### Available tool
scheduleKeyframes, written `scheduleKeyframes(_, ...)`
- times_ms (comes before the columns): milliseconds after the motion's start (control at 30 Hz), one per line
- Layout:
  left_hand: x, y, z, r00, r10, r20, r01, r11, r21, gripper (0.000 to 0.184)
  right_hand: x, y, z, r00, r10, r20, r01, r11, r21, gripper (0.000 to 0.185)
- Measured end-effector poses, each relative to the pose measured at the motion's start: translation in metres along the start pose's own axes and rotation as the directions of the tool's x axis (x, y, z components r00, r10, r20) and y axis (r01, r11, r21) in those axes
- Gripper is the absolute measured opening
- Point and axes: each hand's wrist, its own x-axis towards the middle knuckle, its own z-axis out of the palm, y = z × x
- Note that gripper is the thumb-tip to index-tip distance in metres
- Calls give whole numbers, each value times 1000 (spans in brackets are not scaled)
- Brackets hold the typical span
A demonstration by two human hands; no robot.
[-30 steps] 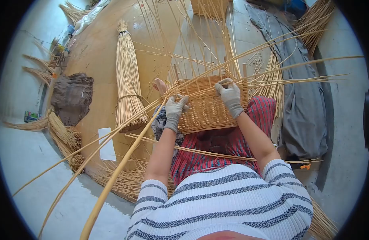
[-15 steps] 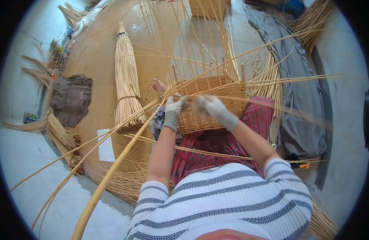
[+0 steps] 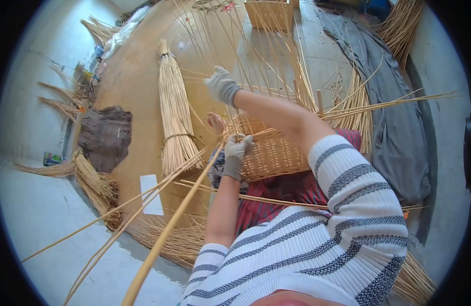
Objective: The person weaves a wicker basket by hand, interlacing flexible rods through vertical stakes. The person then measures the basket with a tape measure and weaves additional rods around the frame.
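Note:
A half-woven wicker basket (image 3: 276, 155) rests on my lap, its long upright rods standing up from the far sides. My left hand (image 3: 237, 150), in a pale glove, is closed at the basket's left corner, pinching wicker rods where several cross. A thick rod (image 3: 179, 211) runs from that corner down past my left arm. Also gloved, my right hand (image 3: 221, 84) is raised beyond the basket's left end among the upright rods. Its fingers are curled closed around what looks like a thin wicker rod, mostly hidden by the hand.
A tied bundle of rods (image 3: 175, 109) lies on the floor to the left, near a dark cloth (image 3: 105, 137) and a white sheet (image 3: 152, 195). More loose rods (image 3: 355, 109) lie by a grey cloth (image 3: 393, 127) on the right. A wooden box (image 3: 268, 16) stands ahead.
My right hand has swung from the basket's near side up and left, past its far left corner, with the arm now crossing over the basket. My left hand keeps its grip at the corner.

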Motion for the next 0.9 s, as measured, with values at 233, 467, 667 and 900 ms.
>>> scheduleKeyframes(233, 26, 2, -29, 968, 22, 249, -122, 912, 392, 30, -239, -58, -40, 470, 560, 682, -781, -96, 617, 14)
scheduleKeyframes(467, 11, 8, -10, 994, -74, 84, 40, 937, 348, 34, -131, 27, -29, 853, 391, 346, -489, 366, 792, 34)
scheduleKeyframes(667, 0, 16, 3, 994, -110, -27, 113, 958, 264, 29, -86, 40, 12, 922, 352, 160, -384, 880, 279, 61)
scheduleKeyframes(900, 3, 23, 1, 981, -194, 9, 187, 956, 227, 21, -127, 16, -25, 810, 585, -39, -473, 691, 546, 72)
